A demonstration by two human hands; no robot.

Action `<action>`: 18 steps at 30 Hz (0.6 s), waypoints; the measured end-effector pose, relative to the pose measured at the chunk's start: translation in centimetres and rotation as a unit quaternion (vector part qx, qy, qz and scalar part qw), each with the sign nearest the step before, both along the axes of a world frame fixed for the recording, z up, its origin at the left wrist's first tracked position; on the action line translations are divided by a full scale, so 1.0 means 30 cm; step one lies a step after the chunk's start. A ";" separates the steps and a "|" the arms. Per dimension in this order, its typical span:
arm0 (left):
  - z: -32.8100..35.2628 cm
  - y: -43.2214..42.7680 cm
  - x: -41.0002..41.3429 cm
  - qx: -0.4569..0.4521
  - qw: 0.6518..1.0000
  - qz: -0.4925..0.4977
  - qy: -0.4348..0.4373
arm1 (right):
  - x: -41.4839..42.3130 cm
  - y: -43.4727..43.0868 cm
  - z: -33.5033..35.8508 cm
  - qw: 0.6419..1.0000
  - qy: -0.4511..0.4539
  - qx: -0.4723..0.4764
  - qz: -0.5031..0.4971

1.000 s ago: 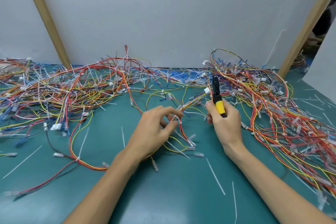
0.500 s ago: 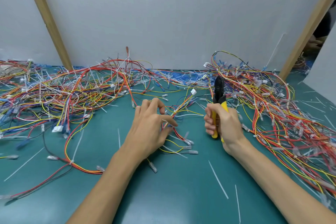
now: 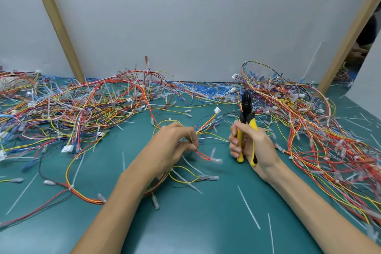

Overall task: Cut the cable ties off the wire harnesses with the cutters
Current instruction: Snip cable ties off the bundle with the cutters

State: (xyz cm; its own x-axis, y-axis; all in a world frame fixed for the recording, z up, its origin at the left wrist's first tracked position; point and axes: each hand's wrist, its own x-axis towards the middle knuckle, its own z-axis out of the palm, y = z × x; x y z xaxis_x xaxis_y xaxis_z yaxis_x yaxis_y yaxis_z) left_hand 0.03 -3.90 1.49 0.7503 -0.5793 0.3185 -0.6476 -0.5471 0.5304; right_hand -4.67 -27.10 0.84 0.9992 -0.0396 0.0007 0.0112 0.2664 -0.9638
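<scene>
Yellow-handled cutters [image 3: 246, 112] stand upright, gripped in the right hand [image 3: 252, 146].
Left hand [image 3: 173, 146] pinches a thin, glossy wire harness [image 3: 206, 124] on the smooth green mat [image 3: 185, 229] (sleeved terminals [image 3: 216, 160] blurred, fingertips hidden).

The right hand [image 3: 250, 146] has pulled the yellow-handled black steel cutters [image 3: 246, 107] clear of the thin red-and-yellow wire harness [image 3: 206, 124], now fisting both 2 handles, nose upright. The left hand [image 3: 175, 146] has curled tighter, pinching the harness; the loop below its pinch blurs.
</scene>
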 end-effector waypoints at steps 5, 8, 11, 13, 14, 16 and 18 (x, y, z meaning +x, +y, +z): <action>-0.019 -0.018 -0.010 -0.021 1.000 -0.011 0.000 | 0.000 -0.001 0.002 1.000 0.002 0.009 -0.007; -0.042 -0.031 -0.009 -0.066 0.998 0.006 0.010 | 0.000 -0.013 -0.003 1.000 -0.003 0.013 -0.013; -0.065 -0.043 -0.006 -0.070 0.997 0.027 0.013 | 0.007 -0.022 -0.010 0.999 -0.011 0.031 -0.017; -0.078 -0.046 0.000 -0.074 0.996 0.035 0.026 | 0.010 -0.023 -0.015 0.999 -0.024 0.029 -0.031; -0.083 -0.046 0.003 -0.079 0.996 0.037 0.034 | 0.012 -0.020 -0.017 0.998 -0.030 0.023 -0.043; -0.088 -0.044 0.011 -0.091 0.994 0.036 0.050 | 0.013 -0.014 -0.023 0.997 -0.038 0.005 -0.072; -0.091 -0.044 0.015 -0.099 0.993 0.034 0.057 | 0.014 -0.007 -0.027 0.995 -0.037 -0.013 -0.093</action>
